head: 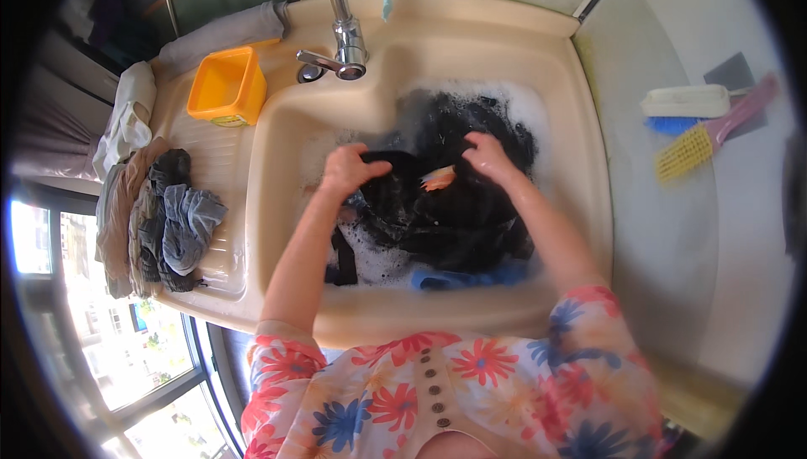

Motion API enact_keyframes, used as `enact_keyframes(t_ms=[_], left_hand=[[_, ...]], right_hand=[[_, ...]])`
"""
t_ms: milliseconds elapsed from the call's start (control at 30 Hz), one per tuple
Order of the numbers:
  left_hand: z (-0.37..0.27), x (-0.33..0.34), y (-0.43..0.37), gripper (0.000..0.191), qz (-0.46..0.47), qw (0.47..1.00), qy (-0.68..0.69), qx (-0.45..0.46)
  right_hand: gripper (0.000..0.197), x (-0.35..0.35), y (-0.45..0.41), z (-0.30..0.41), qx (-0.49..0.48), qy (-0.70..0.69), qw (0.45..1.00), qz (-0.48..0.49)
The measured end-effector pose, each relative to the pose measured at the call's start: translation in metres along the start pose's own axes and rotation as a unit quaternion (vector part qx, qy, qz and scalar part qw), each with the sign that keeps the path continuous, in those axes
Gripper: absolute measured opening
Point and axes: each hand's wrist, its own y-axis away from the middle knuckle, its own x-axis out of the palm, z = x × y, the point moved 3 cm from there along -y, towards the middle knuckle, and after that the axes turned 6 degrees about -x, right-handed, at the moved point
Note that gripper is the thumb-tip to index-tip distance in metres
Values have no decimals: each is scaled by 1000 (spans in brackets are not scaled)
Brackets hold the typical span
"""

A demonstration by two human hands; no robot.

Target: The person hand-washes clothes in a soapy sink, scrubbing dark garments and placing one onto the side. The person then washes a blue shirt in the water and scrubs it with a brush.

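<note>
A black garment [454, 213] lies spread in soapy water inside the beige sink [583, 162]. It has a small orange and white printed patch [439, 178] near its middle. My left hand [353, 169] grips its upper left edge between thumb and fingers. On the upper right, my right hand [488, 155] pinches the same dark cloth. Part of a blue cloth [466, 277] shows at the front of the water, and a dark strap-like piece [345, 257] floats at the left. Foam and murky water hide whatever is lower down.
A chrome faucet [348, 43] rises behind the basin. On the ribbed drainboard [217, 219] are a yellow plastic tub [228, 86] and a heap of wrung clothes [189, 226]. A white brush [684, 103] and a yellow-bristled brush [687, 151] are at the right wall.
</note>
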Motion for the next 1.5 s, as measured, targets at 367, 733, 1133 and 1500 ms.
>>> enact_keyframes(t_ms=[367, 733, 1133, 1500], left_hand=[[-171, -210, 146, 27, -245, 885, 118, 377], [-209, -216, 131, 26, -217, 860, 113, 447], [-21, 116, 9, 32, -122, 954, -219, 168], [-1, 96, -19, 47, 228, 637, 726, -121]], right_hand=[[21, -228, 10, 219, -198, -300, 908, -215], [19, -251, 5, 243, -251, -241, 887, -304], [47, 41, 39, 9, -18, 281, 955, 95], [47, 22, 13, 95, 101, 66, 990, 78]])
